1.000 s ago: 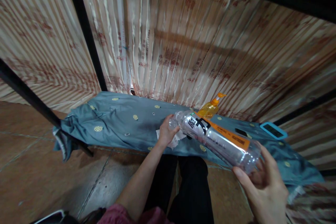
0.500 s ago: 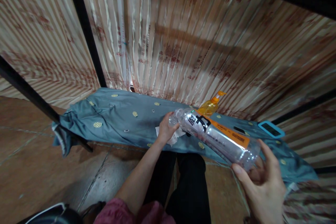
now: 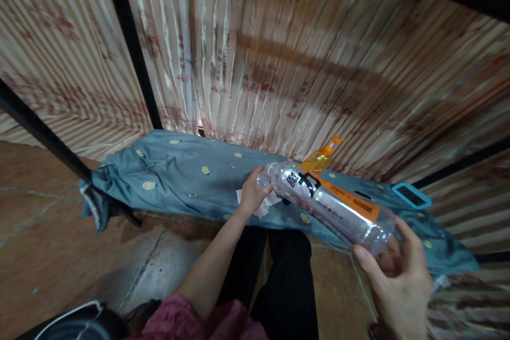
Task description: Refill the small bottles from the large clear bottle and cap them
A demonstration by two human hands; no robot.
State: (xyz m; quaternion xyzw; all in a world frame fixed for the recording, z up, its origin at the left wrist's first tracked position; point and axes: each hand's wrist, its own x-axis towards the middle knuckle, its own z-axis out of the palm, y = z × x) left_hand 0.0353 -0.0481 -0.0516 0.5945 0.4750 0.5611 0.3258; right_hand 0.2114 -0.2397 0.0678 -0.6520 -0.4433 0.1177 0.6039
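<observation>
Between my two hands a clear plastic bottle [image 3: 326,202] with a silver and orange label is held tilted above the cloth-covered table. My left hand [image 3: 254,194] grips its neck end, at the upper left. At the lower right, my right hand [image 3: 400,271] has thumb and fingers around the bottle's base. A crumpled white tissue [image 3: 265,206] lies on the cloth just behind my left hand. Behind the bottle stands a yellow pump bottle [image 3: 319,160], partly hidden by it.
A grey-blue cloth [image 3: 187,159] with pineapple prints covers the narrow table. A blue-framed device [image 3: 412,195] lies at its right end. Dark metal poles [image 3: 131,42] rise at the left, and patterned curtains [image 3: 258,79] hang behind. Something black [image 3: 83,324] sits at the lower left.
The view has shifted very slightly. Both hands keep hold of the bottle in nearly the same position.
</observation>
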